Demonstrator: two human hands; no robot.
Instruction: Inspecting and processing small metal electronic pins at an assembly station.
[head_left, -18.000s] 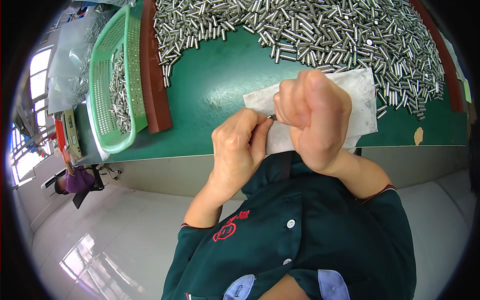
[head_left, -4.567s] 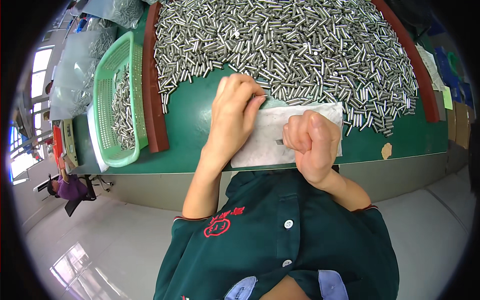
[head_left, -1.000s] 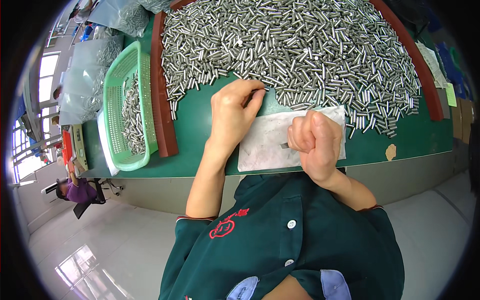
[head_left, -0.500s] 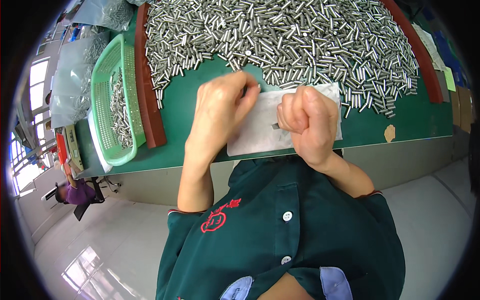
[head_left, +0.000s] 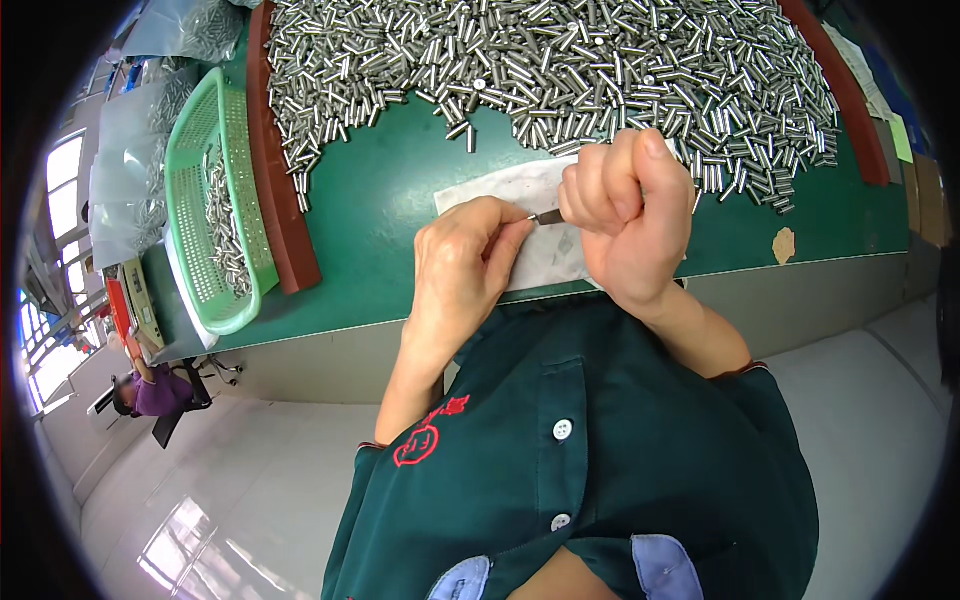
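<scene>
My right hand [head_left: 635, 220] is a closed fist around a narrow, dark metal tool [head_left: 550, 217], whose flat end sticks out to the left. The rest of the tool is hidden in the fingers. My left hand [head_left: 460, 255] pinches a small metal pin [head_left: 533, 218] between thumb and fingertips, mostly covered. Pin and tool tip meet or nearly touch. Both hands are over a smudged white cloth or sheet [head_left: 475, 190] at the table's near edge. Beyond them spreads a big heap of short shiny cylindrical metal pins [head_left: 560, 70].
Dark red rails [head_left: 285, 200] border the heap at left and right on the green table [head_left: 370, 200]. A green plastic basket [head_left: 230, 322] with more pins stands left, near clear bags [head_left: 125, 170] of metal parts. A person in purple [head_left: 160, 393] sits far left.
My left hand has moved from the heap's edge toward me and the tool, and now pinches a pin at its tip. The right hand stays closed, the tool showing more.
</scene>
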